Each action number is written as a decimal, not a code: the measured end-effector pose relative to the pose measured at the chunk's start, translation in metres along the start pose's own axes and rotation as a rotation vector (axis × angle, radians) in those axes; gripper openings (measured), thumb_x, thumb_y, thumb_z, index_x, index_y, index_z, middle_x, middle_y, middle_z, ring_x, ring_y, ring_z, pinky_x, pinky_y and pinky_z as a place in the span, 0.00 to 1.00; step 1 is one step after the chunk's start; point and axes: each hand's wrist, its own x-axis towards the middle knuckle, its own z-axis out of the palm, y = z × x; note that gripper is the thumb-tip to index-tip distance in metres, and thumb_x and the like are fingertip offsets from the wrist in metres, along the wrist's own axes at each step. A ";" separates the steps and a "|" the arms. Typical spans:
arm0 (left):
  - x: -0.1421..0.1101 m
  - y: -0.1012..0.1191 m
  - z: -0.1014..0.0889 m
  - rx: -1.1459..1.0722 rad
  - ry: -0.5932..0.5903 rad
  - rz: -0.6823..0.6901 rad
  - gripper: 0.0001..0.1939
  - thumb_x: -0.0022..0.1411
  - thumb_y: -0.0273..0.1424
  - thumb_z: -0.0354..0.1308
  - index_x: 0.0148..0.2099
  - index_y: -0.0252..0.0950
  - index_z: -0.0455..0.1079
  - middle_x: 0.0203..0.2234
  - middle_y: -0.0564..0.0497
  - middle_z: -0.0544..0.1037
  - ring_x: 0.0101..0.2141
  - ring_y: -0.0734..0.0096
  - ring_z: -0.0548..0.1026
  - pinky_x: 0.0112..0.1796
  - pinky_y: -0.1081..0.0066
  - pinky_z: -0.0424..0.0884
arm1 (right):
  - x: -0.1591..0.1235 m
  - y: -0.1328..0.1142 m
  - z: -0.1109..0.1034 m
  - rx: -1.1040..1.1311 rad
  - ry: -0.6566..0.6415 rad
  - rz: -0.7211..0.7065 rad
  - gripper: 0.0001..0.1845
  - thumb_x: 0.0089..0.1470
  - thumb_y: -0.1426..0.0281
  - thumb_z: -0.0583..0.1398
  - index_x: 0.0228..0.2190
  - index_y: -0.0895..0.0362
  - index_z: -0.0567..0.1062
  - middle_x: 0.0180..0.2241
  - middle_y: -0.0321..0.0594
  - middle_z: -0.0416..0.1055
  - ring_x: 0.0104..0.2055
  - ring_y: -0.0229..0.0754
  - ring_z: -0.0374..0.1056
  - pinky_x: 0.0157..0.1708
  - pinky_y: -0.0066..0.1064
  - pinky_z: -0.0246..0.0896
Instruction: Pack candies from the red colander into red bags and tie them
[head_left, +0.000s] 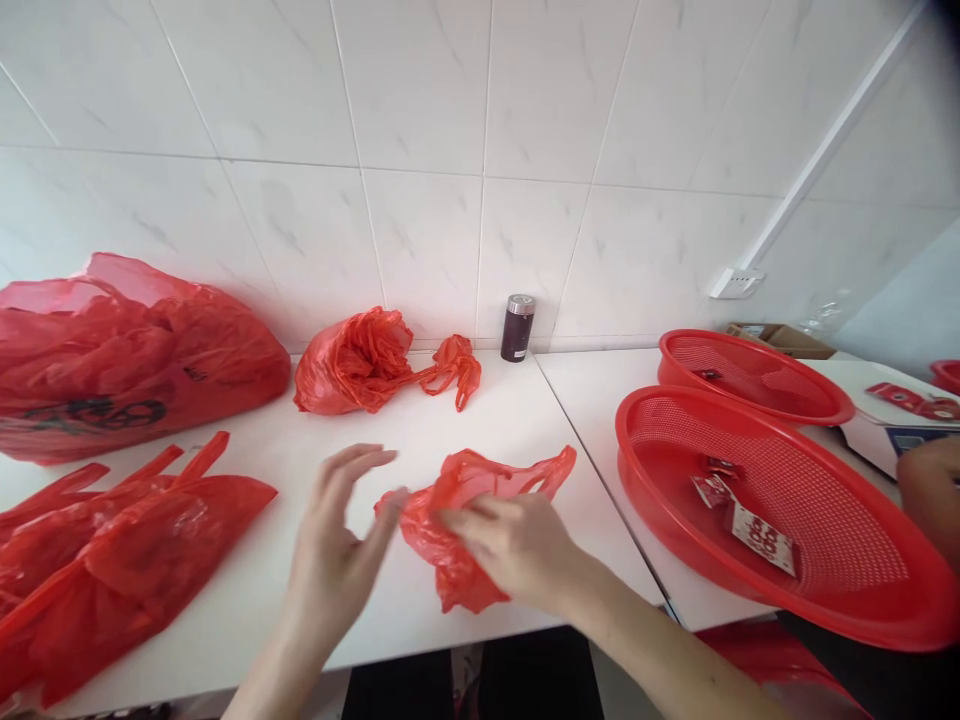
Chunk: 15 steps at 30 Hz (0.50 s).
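A small crumpled red plastic bag [469,590] rests on the white table in front of me, one handle loop sticking out to the right. My right hand [525,550] is at its mouth, with fingers closed on the thin plastic; the fingertips are partly hidden in the folds. Just left of the bag, my left hand [337,540] is open, thumb and fingers apart, the thumb tip close to the plastic. Whatever the bag contains cannot be seen.
Full red bags [135,360] and flatter red bags [150,560] lie at left. Behind are a bunched bag [349,365], a small bag [454,370] and a dark flask [517,330]. Red baskets [645,480] holding packets, a scale [862,430] and another person's hand [930,490] are right.
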 end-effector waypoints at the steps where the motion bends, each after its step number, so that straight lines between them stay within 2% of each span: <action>1: 0.000 0.012 0.004 0.104 -0.113 0.076 0.18 0.57 0.35 0.59 0.52 0.48 0.67 0.54 0.49 0.65 0.53 0.58 0.66 0.51 0.61 0.64 | 0.001 -0.009 0.006 -0.086 -0.082 -0.075 0.14 0.62 0.70 0.52 0.43 0.47 0.75 0.28 0.36 0.72 0.24 0.39 0.64 0.21 0.28 0.50; 3: 0.001 0.024 0.015 0.297 -0.308 0.127 0.23 0.57 0.34 0.59 0.55 0.51 0.65 0.60 0.49 0.59 0.55 0.52 0.64 0.48 0.58 0.66 | -0.001 -0.023 0.017 -0.178 -0.212 -0.157 0.11 0.60 0.69 0.55 0.41 0.49 0.76 0.29 0.37 0.73 0.24 0.39 0.65 0.20 0.28 0.48; 4: 0.001 0.022 0.020 0.374 -0.387 0.108 0.24 0.57 0.32 0.57 0.56 0.51 0.65 0.60 0.48 0.59 0.54 0.51 0.65 0.45 0.58 0.68 | -0.003 -0.027 0.020 -0.187 -0.252 -0.173 0.09 0.59 0.68 0.57 0.41 0.50 0.75 0.30 0.37 0.73 0.25 0.40 0.66 0.21 0.28 0.49; 6: 0.004 0.006 0.027 0.468 -0.505 0.014 0.25 0.57 0.26 0.53 0.57 0.48 0.65 0.54 0.44 0.68 0.47 0.53 0.71 0.40 0.61 0.69 | -0.010 -0.031 0.023 -0.171 -0.285 -0.156 0.14 0.59 0.63 0.59 0.47 0.49 0.72 0.35 0.38 0.74 0.29 0.42 0.69 0.23 0.28 0.51; 8: 0.010 -0.015 0.027 0.430 -0.534 -0.107 0.25 0.53 0.21 0.52 0.53 0.46 0.69 0.42 0.46 0.76 0.39 0.56 0.75 0.37 0.65 0.67 | -0.017 -0.028 0.019 -0.131 -0.292 -0.096 0.23 0.58 0.57 0.59 0.54 0.48 0.66 0.38 0.38 0.75 0.31 0.44 0.71 0.24 0.28 0.53; 10: 0.015 -0.031 0.021 0.241 -0.480 -0.241 0.20 0.51 0.22 0.55 0.45 0.44 0.74 0.34 0.48 0.79 0.35 0.59 0.75 0.36 0.67 0.67 | -0.024 -0.022 0.013 -0.082 -0.300 -0.008 0.24 0.60 0.55 0.55 0.55 0.49 0.64 0.37 0.38 0.76 0.31 0.45 0.72 0.25 0.29 0.53; 12: 0.019 -0.035 0.011 -0.101 -0.433 -0.408 0.14 0.50 0.26 0.60 0.41 0.41 0.74 0.32 0.49 0.79 0.34 0.60 0.75 0.34 0.69 0.68 | -0.029 -0.012 0.008 -0.034 -0.309 0.092 0.20 0.65 0.57 0.49 0.53 0.52 0.67 0.34 0.38 0.76 0.30 0.45 0.72 0.26 0.30 0.53; 15: 0.020 -0.022 -0.005 -0.677 -0.380 -0.725 0.19 0.46 0.32 0.66 0.44 0.38 0.74 0.32 0.47 0.79 0.30 0.63 0.76 0.31 0.68 0.71 | -0.031 0.006 0.002 -0.010 -0.360 0.252 0.21 0.67 0.65 0.42 0.42 0.55 0.73 0.28 0.40 0.75 0.27 0.43 0.71 0.26 0.30 0.52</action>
